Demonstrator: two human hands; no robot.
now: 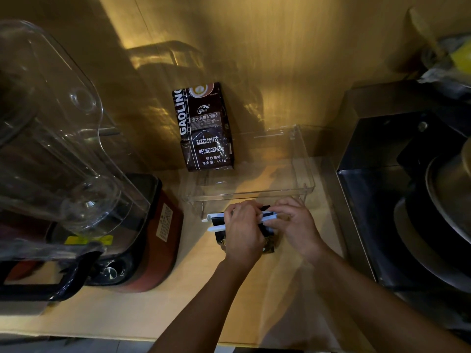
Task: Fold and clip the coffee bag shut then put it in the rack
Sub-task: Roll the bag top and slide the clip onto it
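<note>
A dark coffee bag [219, 233] lies on the wooden counter in front of the clear rack [307, 171], mostly hidden under my hands. A white clip [216, 221] lies across its folded top, its two arms spread apart at the left end. My left hand [243, 230] presses down on the bag and clip. My right hand [297, 224] pinches the clip's right end. A second coffee bag [204, 128], brown with white lettering, stands upright at the left rear of the rack, leaning on the wall.
A blender with a clear jug [51, 138] and red base [153, 238] stands on the left. A steel box [397, 174] holding dark pans fills the right side. The counter's front edge [127, 329] runs below my arms.
</note>
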